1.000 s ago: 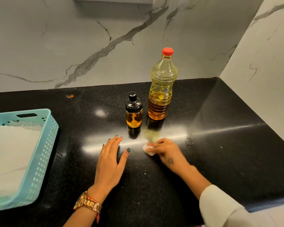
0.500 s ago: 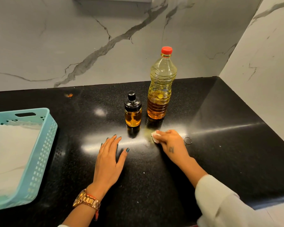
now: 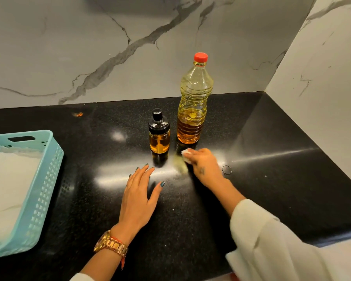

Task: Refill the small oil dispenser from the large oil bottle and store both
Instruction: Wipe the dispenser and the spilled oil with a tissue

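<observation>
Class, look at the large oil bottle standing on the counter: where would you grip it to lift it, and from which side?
Probably the ribbed middle of the large oil bottle, approached from the right: it stands upright and capped, and the small oil dispenser crowds its left side.

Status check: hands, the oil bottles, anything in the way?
Left hand flat on counter; right hand holds tissue. Dispenser and bottle capped, upright. Ring beside right hand.
</observation>
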